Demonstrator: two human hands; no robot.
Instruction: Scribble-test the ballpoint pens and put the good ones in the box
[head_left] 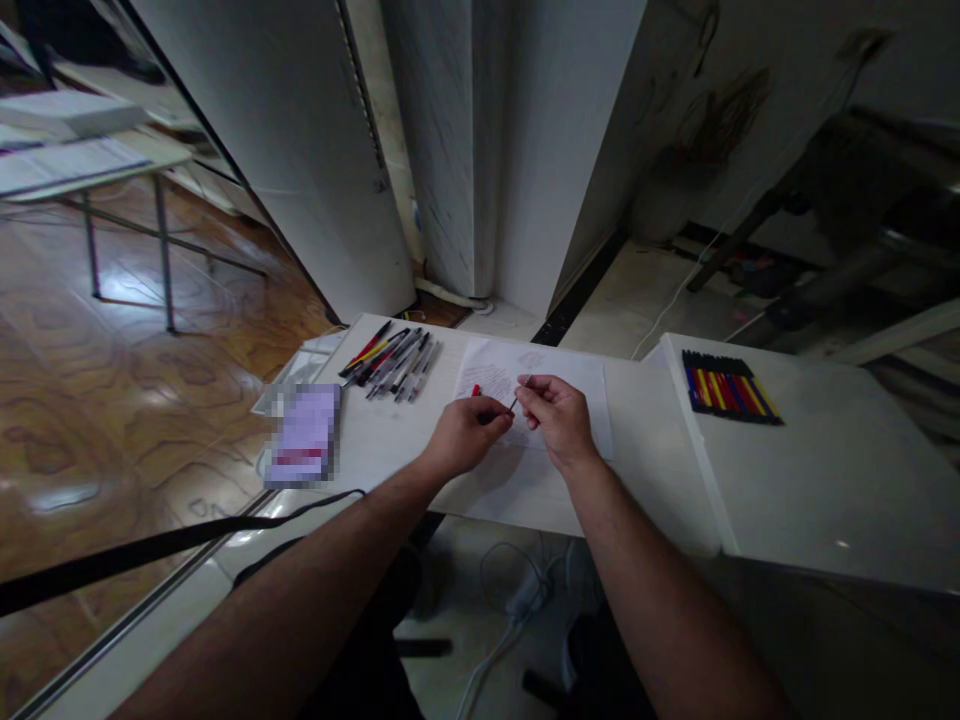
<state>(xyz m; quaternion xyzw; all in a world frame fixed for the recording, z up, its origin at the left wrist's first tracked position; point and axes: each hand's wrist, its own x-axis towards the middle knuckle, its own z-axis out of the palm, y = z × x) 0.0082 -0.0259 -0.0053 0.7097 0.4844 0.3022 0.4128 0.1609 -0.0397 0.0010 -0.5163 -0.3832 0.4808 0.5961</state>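
Over a white sheet of paper covered with scribbled lines, my two hands meet with closed fingers. My left hand pinches a thin dark stick, perhaps a pen refill. The other end of this stick reaches the fingertips of my right hand, also closed in a pinch. A small red piece, like a pen cap or pen end, shows just above the left fingers; whether that hand holds it I cannot tell. Left of the paper lies a loose pile of pens, several clear-bodied, others red, yellow and black.
A row of coloured pens with black caps lies on the adjoining white surface at right. A blurred purple packet sits at the left end of the white table. Below, a white cable and power strip rest on the floor.
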